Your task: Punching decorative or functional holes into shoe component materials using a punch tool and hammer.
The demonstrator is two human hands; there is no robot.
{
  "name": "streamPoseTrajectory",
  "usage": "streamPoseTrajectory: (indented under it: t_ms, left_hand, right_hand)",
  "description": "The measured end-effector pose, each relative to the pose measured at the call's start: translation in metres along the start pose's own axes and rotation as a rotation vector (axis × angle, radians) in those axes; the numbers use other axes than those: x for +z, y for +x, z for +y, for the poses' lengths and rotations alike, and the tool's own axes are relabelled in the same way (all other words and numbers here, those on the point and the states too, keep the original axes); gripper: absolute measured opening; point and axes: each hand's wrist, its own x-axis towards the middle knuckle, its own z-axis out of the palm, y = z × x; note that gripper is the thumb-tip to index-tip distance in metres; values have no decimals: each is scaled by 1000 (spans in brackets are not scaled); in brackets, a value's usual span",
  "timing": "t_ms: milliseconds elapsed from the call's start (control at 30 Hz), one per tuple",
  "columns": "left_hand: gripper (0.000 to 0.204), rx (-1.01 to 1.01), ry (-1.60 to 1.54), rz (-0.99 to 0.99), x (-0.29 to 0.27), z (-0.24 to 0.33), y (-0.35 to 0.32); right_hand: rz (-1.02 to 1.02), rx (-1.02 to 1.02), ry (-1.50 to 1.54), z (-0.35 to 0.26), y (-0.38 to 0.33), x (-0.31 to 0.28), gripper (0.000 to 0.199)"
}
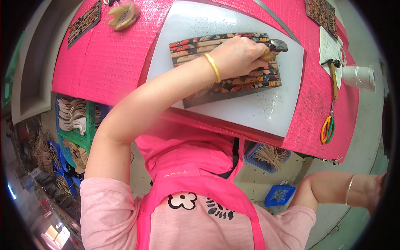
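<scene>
My left hand (pixel 241 56) reaches across from the left, with a yellow bangle on its wrist. Its fingers are closed round a small object with a shiny black end and a tan part (pixel 278 46); its exact kind is unclear. Beneath the hand lies a pleated dark sheet with red, orange and tan flowers (pixel 246 85), its folds running side by side. That sheet rests on a white board (pixel 266 110) scattered with dark specks. Far to the right, my right hand (pixel 377 189) is off the table, cut off by the picture's dark rim, its fingers hidden.
Bright pink covering (pixel 112 62) spans the table. A hammer (pixel 333 71), scissors with yellow and green handles (pixel 328 125) and a white roll (pixel 360 78) lie right. At the left stands a tan block (pixel 123 16). Below are a green crate (pixel 89 121) and a blue tray (pixel 279 195).
</scene>
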Motion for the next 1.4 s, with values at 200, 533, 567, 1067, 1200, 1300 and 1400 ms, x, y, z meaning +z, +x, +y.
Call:
streamPoseTrajectory:
  t_ms: [200,533,567,1067,1200,1300,1400]
  left_hand:
    - [25,25,50,-61,1,8,1]
    - [20,-186,-257,72,-9,1,0]
    - [21,-304,-394,122,-11,2,0]
    - [23,-139,-107,4,-1,1,-6]
    - [24,-131,-115,24,3,1,-6]
    - [27,-101,-112,56,4,1,-7]
    - [31,-56,-83,54,4,3,-7]
  right_hand:
    - [-383,646,-190,-14,-53,36,49]
    - [-403,790,-19,-4,-84,98,49]
    - [-382,805,-17,-2,-88,98,49]
    - [-410,787,-23,7,-98,99,48]
    - [-398,797,27,8,-103,99,48]
    - [-384,806,51,8,-103,98,47]
    - [-394,822,50,9,-103,101,48]
